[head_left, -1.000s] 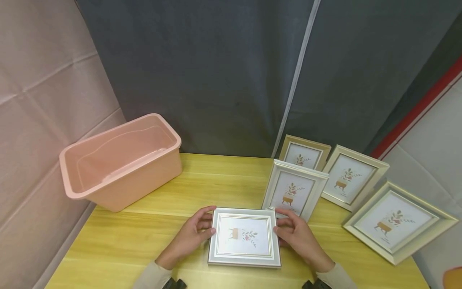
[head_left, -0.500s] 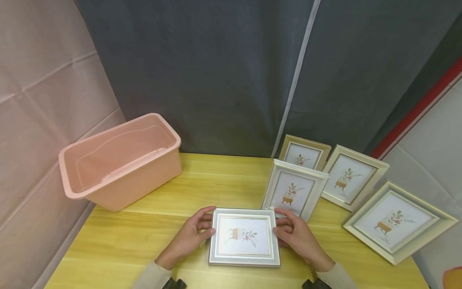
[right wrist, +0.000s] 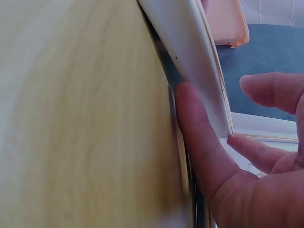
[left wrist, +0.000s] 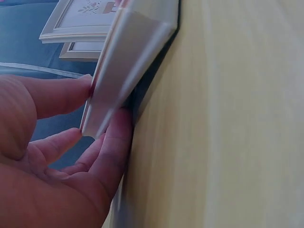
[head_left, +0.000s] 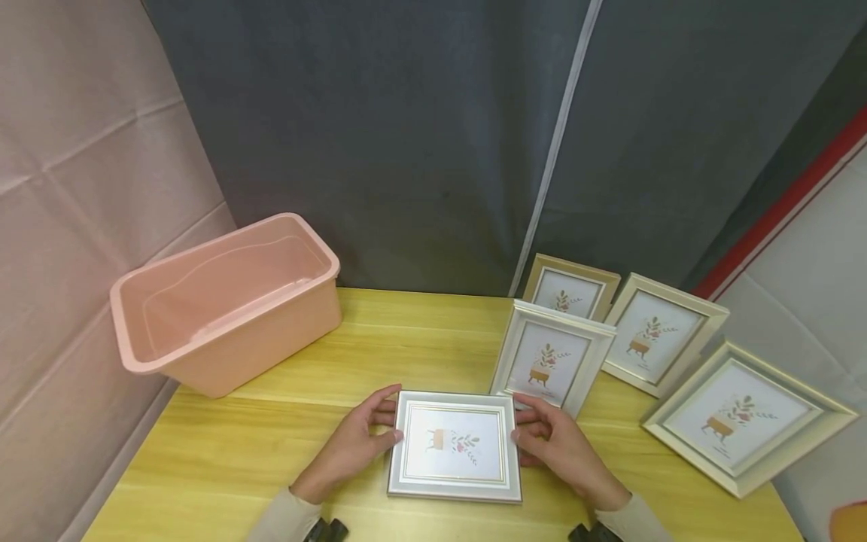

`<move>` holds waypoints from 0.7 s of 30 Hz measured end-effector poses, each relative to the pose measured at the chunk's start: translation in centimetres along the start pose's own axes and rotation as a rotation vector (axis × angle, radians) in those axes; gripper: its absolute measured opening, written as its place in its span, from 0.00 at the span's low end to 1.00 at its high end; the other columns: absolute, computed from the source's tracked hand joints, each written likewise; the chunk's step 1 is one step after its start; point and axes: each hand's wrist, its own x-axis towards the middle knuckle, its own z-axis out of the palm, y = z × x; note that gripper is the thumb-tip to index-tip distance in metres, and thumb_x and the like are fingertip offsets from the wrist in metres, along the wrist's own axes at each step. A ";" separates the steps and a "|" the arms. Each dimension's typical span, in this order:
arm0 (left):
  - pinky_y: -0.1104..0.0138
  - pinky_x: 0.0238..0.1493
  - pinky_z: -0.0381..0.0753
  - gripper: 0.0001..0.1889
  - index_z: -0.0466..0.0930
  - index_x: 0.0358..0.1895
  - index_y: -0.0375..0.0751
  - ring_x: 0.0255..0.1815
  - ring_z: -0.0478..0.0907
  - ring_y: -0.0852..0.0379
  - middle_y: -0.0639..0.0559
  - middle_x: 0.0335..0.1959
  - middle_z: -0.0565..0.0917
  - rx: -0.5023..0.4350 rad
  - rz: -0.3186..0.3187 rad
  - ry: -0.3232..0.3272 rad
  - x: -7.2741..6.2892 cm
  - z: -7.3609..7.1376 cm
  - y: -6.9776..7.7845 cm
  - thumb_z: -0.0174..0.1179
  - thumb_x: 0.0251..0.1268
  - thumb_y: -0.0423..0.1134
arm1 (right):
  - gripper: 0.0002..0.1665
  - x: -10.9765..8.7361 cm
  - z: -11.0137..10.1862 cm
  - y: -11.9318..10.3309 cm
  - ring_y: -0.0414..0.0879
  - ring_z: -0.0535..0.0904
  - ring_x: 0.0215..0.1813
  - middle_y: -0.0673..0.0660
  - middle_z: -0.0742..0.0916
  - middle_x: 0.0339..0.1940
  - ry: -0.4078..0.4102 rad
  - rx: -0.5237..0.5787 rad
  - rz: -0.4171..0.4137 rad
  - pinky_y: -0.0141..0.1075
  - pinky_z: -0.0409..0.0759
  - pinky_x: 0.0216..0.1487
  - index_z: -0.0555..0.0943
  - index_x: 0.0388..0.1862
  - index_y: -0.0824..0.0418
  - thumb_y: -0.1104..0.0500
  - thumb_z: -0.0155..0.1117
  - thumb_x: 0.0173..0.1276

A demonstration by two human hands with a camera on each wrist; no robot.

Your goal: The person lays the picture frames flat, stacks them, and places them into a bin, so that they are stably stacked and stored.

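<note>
A silver-white picture frame (head_left: 454,444) lies face up and sideways at the front middle of the table, its potted-plant print turned on its side. My left hand (head_left: 352,444) grips its left side: in the left wrist view the thumb (left wrist: 66,95) presses the front edge while a finger (left wrist: 116,147) reaches underneath. At the right side, my right hand (head_left: 558,444) holds the frame with one finger (right wrist: 197,123) under it and another at the corner. The right thumb (right wrist: 266,90) stands slightly off the face. A dark gap shows under the frame's far part, which is raised.
A pink plastic bin (head_left: 230,331) stands at the back left. Several picture frames stand on the right: a white one (head_left: 504,361) just behind my right hand, a tan one (head_left: 542,271), a cream one (head_left: 711,316) and a larger cream one (head_left: 799,429). A dark curtain (head_left: 372,150) hangs behind.
The picture frame and both hands have shifted very slightly to the left. My grip looks the same, and the standing frames and bin have stayed in place.
</note>
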 end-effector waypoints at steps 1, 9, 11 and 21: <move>0.68 0.52 0.85 0.39 0.65 0.81 0.52 0.62 0.78 0.47 0.41 0.67 0.77 0.008 0.000 -0.003 0.0 0.0 0.0 0.70 0.69 0.33 | 0.42 0.0 0.0 0.0 0.48 0.86 0.48 0.74 0.80 0.61 -0.002 0.000 0.001 0.48 0.92 0.41 0.65 0.81 0.66 0.63 0.71 0.72; 0.67 0.49 0.84 0.36 0.71 0.77 0.47 0.59 0.79 0.48 0.43 0.66 0.79 0.092 -0.011 0.016 0.0 -0.4 0.5 0.73 0.66 0.37 | 0.38 0.0 -0.2 0.1 0.46 0.85 0.46 0.73 0.80 0.60 -0.021 0.001 -0.017 0.48 0.92 0.42 0.68 0.77 0.71 0.63 0.71 0.73; 0.68 0.48 0.84 0.35 0.72 0.75 0.45 0.58 0.80 0.48 0.43 0.65 0.80 0.105 -0.013 0.023 0.0 -0.5 0.6 0.74 0.66 0.37 | 0.37 0.0 -0.2 0.1 0.46 0.85 0.46 0.73 0.80 0.60 -0.025 0.003 -0.015 0.48 0.92 0.42 0.68 0.76 0.72 0.63 0.71 0.73; 0.66 0.48 0.84 0.31 0.74 0.73 0.45 0.54 0.80 0.53 0.46 0.65 0.81 0.158 -0.035 0.034 0.2 -0.5 0.6 0.72 0.68 0.38 | 0.34 0.2 -0.1 0.0 0.46 0.85 0.45 0.71 0.81 0.60 0.004 -0.035 -0.027 0.43 0.92 0.42 0.73 0.74 0.71 0.64 0.72 0.72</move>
